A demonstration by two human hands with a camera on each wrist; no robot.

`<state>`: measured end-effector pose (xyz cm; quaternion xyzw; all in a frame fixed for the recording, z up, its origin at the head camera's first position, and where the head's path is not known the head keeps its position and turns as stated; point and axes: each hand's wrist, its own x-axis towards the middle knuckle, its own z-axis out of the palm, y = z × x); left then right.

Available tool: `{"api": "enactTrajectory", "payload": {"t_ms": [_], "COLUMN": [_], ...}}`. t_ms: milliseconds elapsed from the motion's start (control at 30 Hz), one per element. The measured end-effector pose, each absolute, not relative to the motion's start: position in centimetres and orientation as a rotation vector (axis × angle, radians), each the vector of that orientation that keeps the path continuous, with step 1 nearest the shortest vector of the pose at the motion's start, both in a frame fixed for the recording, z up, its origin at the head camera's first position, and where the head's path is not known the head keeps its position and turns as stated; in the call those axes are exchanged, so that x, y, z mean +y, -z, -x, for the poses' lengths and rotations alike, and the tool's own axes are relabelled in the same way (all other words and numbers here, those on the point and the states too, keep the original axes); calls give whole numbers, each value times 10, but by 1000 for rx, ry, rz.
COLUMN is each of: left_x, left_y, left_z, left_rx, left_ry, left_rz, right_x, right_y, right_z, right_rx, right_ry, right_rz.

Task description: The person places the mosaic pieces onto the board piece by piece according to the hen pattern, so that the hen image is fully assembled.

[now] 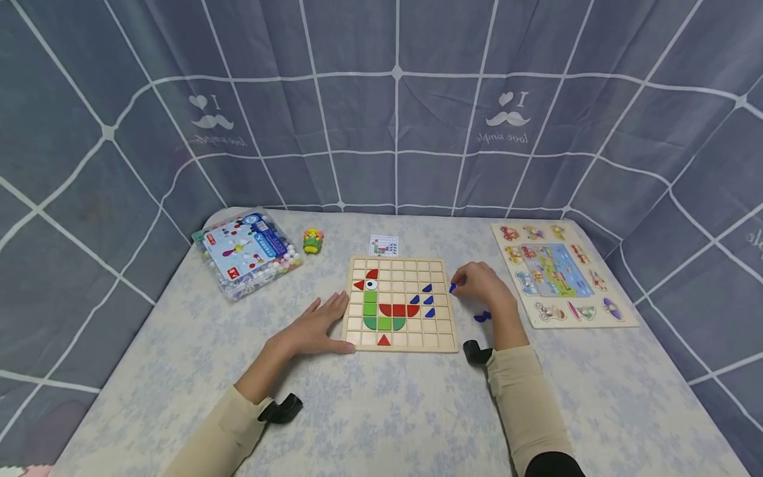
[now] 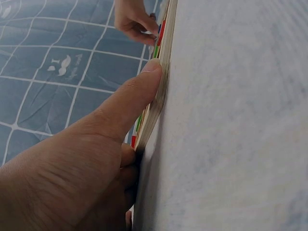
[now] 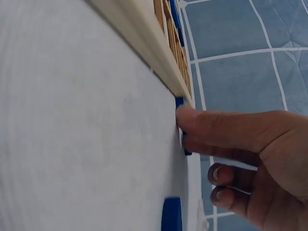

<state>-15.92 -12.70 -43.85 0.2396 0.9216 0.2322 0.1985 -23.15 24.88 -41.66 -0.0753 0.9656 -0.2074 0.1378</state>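
Observation:
My left hand (image 1: 316, 326) lies at the left edge of a square wooden grid board (image 1: 405, 266), fingers spread and thumb touching the near corner. In the left wrist view the thumb (image 2: 132, 98) stretches along the board's side. Coloured tiles on the board form a bird: red head pieces, a white eye tile (image 1: 371, 285), a green body (image 1: 370, 309) and several blue pieces (image 1: 428, 300) at right. Beside the board's right edge, my right hand (image 1: 479, 283) pinches a blue piece (image 3: 179, 102) between thumb and finger, close over the table.
More blue pieces (image 1: 483, 317) lie below the right hand. A pattern card (image 1: 383, 245) sits behind the board. A small toy figure (image 1: 312, 240) and a bag of beads (image 1: 247, 252) are at back left; a picture puzzle board (image 1: 560, 271) lies at right.

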Motion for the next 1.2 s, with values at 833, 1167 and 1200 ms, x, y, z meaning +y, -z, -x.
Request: {"api": "enactTrajectory", "payload": {"t_ms": [833, 1167, 1200], "left_x": [-129, -129, -129], "left_y": [438, 439, 439], "left_z": [159, 160, 160], "left_rx": [2575, 2574, 2573], "left_ry": [-657, -643, -650], "left_rz": [-679, -681, -682], "right_x": [262, 262, 261], "right_y": [424, 426, 426], "right_z": [229, 229, 229], "right_rx": [2678, 2687, 2693], "right_ry": [827, 848, 845], "right_rz": [265, 251, 252]}}
